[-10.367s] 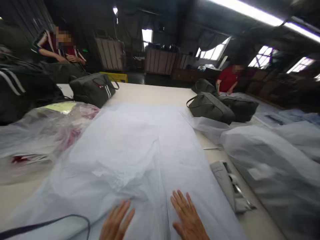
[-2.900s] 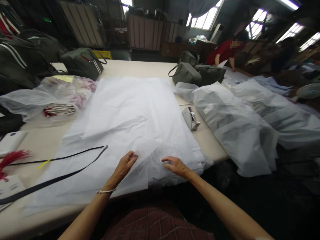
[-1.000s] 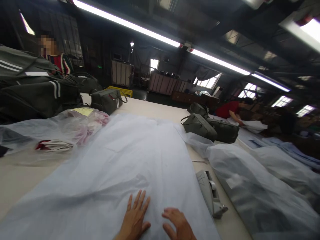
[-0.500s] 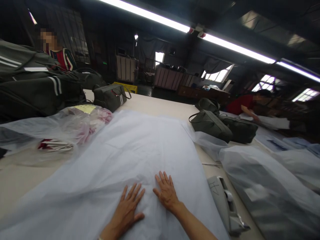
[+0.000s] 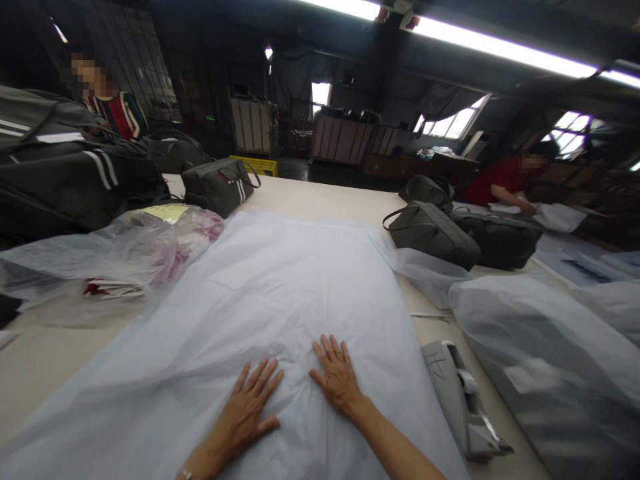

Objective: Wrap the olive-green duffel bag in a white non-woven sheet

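Two hands press flat on one large sheet of white tissue paper (image 5: 280, 300) spread across the pale work table (image 5: 320, 197). The left hand (image 5: 247, 410) lies palm down with its fingers spread, gripping nothing, near the sheet's near end. The right hand (image 5: 336, 377) lies just beside it, also flat and fingers apart, a little farther up the sheet; the two hands are close but not touching. The paper runs under both palms and stretches away from them toward the middle of the table, with soft creases gathered around the fingers.

To the right of the right hand, off the paper's edge, lies one grey tape dispenser (image 5: 463, 403). Beyond it a heap of clear plastic-wrapped goods (image 5: 540, 347) covers the table's right side. On the left, near the paper's far left edge, sits one clear plastic bag (image 5: 115, 257) with red and white contents and a yellow slip on top.

Farther off, dark olive bags stand on the table: one with white stripes (image 5: 217, 190) at the left, two (image 5: 433, 230) at the right, lying against each other, and a large pile of striped ones (image 5: 65, 173) at the far left. Two co-workers are in view at the far end, one in a striped top (image 5: 117, 113) behind the pile, one in red (image 5: 500, 183) bent over white fabric at the right.
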A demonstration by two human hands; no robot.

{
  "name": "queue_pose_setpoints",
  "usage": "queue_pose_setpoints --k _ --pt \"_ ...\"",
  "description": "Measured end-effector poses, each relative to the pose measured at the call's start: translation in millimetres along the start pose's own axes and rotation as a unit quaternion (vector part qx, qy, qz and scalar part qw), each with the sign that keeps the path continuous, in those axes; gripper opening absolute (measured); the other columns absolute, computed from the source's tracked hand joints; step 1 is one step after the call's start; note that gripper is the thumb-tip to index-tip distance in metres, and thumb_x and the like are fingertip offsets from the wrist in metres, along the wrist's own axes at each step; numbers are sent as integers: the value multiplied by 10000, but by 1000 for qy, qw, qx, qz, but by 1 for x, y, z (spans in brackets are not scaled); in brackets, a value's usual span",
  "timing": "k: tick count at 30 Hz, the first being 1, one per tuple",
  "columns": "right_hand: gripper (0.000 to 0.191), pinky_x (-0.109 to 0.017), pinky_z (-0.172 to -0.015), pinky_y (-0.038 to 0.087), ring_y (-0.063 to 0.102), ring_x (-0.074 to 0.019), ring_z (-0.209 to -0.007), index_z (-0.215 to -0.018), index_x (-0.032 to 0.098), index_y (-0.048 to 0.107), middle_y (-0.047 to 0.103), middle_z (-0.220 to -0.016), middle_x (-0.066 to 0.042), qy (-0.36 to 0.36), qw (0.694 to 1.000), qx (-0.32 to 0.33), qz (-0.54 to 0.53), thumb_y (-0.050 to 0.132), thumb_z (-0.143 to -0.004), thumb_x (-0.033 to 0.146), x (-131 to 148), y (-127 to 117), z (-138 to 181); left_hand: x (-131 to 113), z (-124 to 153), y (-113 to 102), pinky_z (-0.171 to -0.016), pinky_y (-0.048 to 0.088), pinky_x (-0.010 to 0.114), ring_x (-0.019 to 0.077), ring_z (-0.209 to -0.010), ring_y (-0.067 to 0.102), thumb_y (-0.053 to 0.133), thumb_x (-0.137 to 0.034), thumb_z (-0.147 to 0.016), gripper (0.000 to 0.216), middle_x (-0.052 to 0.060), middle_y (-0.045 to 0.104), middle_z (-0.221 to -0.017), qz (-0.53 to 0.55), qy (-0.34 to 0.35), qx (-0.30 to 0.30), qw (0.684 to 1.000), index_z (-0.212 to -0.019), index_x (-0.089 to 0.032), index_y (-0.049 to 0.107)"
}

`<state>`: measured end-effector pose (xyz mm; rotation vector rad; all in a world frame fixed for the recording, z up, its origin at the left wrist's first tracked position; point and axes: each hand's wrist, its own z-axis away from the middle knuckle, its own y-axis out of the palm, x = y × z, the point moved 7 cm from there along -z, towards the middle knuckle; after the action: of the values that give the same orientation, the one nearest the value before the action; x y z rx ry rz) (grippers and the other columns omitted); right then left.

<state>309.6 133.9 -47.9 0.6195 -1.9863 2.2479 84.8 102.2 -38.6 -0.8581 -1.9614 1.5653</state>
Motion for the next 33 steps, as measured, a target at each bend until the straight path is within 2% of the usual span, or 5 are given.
queue_pose_setpoints --k 15,20,24,28,33 --pt "615 -544 -1207 116 173 -269 -1477 -1490 266 338 291 -1578 -43 12 996 -34 -78 484 -938 495 -9 -39 -13 -23 -49 12 -1112 315 612 345 -1375 403 617 -424 -838 676 84 411 -1517 51 -97 113 987 -1459 -317 370" --pt "395 -403 -1095 400 538 -210 -1244 -1224 225 632 620 -1312 -77 70 957 -219 -176 434 -959 442 -54 -134 80 -15 -56 20 -1089 331 605 343 -1365 415 566 -377 -826 601 120 438 -1499 47 -101 139 984 -1404 -245 470" --pt "410 -364 -941 492 651 -236 -994 -974 205 715 732 -1015 -72 322 869 -305 -218 529 -850 549 -141 -190 207 -13 -55 20 -1073 346 609 349 -1358 420 506 -395 -850 559 122 456 -1489 42 -77 105 991 -1386 -236 492" --pt "501 -404 -891 506 666 -282 -940 -894 168 727 745 -938 -106 426 819 -297 -244 602 -692 609 -196 -197 282 -11 -54 18 -1059 357 623 355 -1352 427 468 -400 -873 544 127 468 -1479 35 -61 81 994 -1390 -232 487" --pt "580 -383 -783 535 683 -260 -871 -882 144 741 744 -930 -130 430 794 -251 -348 623 -592 633 -213 -167 282 -9 -58 4 -1076 362 598 335 -1371 410 540 -390 -859 577 101 440 -1499 31 -68 138 988 -1417 -275 449"
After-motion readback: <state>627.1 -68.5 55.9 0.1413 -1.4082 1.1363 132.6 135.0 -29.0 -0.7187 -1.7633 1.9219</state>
